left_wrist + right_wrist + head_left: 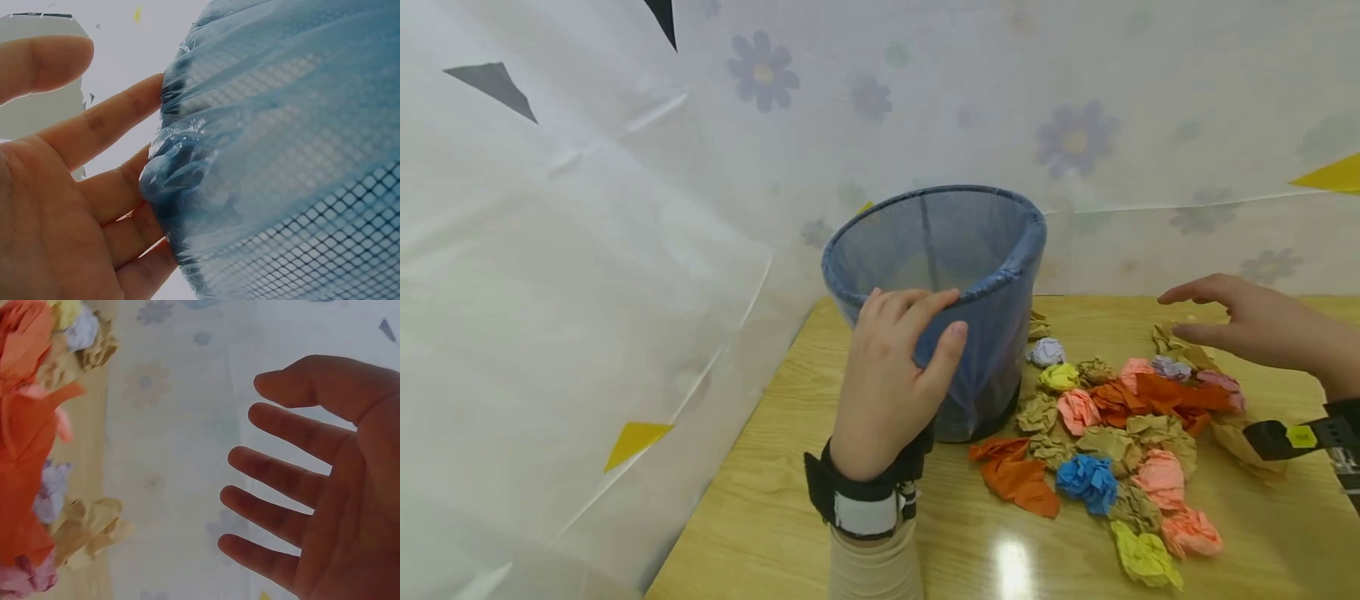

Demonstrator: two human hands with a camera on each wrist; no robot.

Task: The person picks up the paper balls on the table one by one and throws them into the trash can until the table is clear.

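Mesh waste basket (pixel 970 250) upright on table (pixel 790 517), long axis vertical, mouth upward, left hand (pixel 887 375) gripping near rim, right hand (pixel 1262 325) spread, empty, above crumpled paper balls (pixel 1112 433).

From the head view the left hand (pixel 891 379) covers part of the near wall of the mesh bin (pixel 940 250), and its fingertips curl over the rim out of sight, so how far they reach inside cannot be told; the bin's foot is partly lost behind that hand and wrist strap. The right hand (pixel 1247 325) is cut at the wrist by the picture's right edge. The paper balls (pixel 1112 433) overlap, the lower ones buried, too jumbled to count. In the left wrist view the bin fills the frame, its rim and base cut off. In the right wrist view the paper is blurred and cropped at the left edge
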